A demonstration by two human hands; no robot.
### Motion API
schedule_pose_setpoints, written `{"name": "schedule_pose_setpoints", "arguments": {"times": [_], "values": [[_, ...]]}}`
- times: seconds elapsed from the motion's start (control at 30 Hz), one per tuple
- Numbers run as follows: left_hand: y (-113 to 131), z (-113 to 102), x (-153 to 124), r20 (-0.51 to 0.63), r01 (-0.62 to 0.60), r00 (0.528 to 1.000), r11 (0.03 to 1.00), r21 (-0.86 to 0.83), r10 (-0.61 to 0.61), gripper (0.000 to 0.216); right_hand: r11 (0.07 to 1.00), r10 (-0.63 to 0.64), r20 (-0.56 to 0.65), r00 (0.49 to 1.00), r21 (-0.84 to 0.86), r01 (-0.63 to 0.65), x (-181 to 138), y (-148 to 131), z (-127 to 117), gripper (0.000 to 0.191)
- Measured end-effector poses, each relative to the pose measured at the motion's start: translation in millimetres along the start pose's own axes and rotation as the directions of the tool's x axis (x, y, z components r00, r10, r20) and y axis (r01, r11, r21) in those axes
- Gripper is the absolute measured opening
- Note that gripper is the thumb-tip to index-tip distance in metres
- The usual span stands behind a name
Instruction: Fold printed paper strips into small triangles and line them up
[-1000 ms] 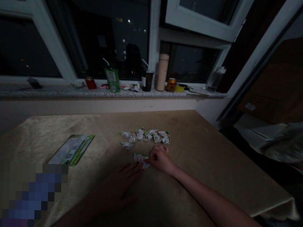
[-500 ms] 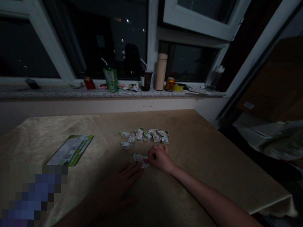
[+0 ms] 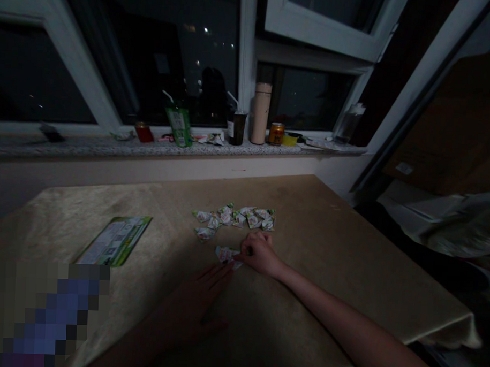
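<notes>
A small printed wrapper (image 3: 225, 253), white and green, lies flat on the cloth-covered table between my hands. My left hand (image 3: 193, 294) is open and flat in deep shadow, fingertips resting on the wrapper's near edge. A tiny dark spot shows by those fingertips; I cannot make out what it is. My right hand (image 3: 260, 254) is curled, thumb and finger pinched at the wrapper's right end and partly covering it. Just beyond, several crumpled small candy-like packets (image 3: 227, 215) in the same colours sit in a loose row, with a single packet (image 3: 204, 234) nearer me.
A green flat pouch (image 3: 116, 240) lies on the table's left. Along the windowsill (image 3: 206, 150) stand a green drink pouch (image 3: 178, 126), a dark cup with a straw (image 3: 236, 128), a pink thermos (image 3: 261, 113) and a gold can (image 3: 276, 134). Cardboard boxes (image 3: 443, 131) are stacked at right.
Both hands stay nearly where they were at the wrapper. My left fingers have shifted slightly, and a tiny dark spot shows beside them. The view has tilted a little.
</notes>
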State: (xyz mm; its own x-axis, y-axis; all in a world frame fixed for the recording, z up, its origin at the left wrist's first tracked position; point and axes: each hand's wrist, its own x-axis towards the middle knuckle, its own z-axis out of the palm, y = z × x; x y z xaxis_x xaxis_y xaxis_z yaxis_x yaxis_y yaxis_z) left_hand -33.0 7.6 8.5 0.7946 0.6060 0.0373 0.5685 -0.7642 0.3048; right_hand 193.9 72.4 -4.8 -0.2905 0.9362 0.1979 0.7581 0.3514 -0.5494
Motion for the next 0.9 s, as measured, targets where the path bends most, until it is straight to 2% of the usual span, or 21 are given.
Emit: {"name": "schedule_pose_setpoints", "arguments": {"times": [0.27, 0.37, 0.43, 0.5, 0.53, 0.6, 0.67, 0.73, 0.9], "values": [[2, -1, 1, -0.003, 0.032, 0.999, 0.999, -0.03, -0.032, 0.091, 1.0, -0.011, 0.001, 1.0, -0.01, 0.011, 1, 3, 4, 0.026], [3, 1, 1, -0.004, 0.03, 1.0, 0.999, -0.03, -0.03, 0.091, 1.0, -0.027, -0.033, 0.999, 0.015, 0.027, 0, 3, -1, 0.022], [2, 2, 0, 0.0, 0.033, 0.999, 0.999, -0.019, -0.033, 0.091, 0.994, -0.084, -0.078, 0.993, 0.063, 0.089, -5, 1, -9, 0.018], [2, 4, -1, 0.002, 0.04, 0.999, 0.999, -0.009, -0.04, 0.092, 0.969, -0.221, -0.084, 0.972, 0.091, 0.229, -15, -1, -20, 0.017], [2, 4, -1, -0.002, 0.04, 0.999, 0.999, -0.007, -0.04, 0.091, 0.955, -0.286, -0.075, 0.955, 0.062, 0.291, -22, -3, -26, 0.02], [3, 4, -1, -0.009, 0.037, 0.999, 0.999, -0.008, -0.037, 0.091, 0.911, -0.412, 0.028, 0.911, -0.007, 0.412, -37, -5, -33, 0.03], [3, 4, 0, -0.01, 0.037, 0.999, 0.999, -0.009, -0.037, 0.092, 0.874, -0.472, 0.127, 0.872, -0.06, 0.482, -52, -5, -35, 0.039], [3, 3, 0, -0.007, 0.034, 0.999, 0.999, -0.01, -0.034, 0.092, 0.861, -0.483, 0.174, 0.858, -0.084, 0.501, -62, -4, -32, 0.047], [3, 1, 1, -0.011, 0.03, 0.999, 1.0, -0.006, -0.03, 0.091, 0.884, -0.441, 0.182, 0.879, -0.083, 0.461, -67, -4, -27, 0.05]]}}
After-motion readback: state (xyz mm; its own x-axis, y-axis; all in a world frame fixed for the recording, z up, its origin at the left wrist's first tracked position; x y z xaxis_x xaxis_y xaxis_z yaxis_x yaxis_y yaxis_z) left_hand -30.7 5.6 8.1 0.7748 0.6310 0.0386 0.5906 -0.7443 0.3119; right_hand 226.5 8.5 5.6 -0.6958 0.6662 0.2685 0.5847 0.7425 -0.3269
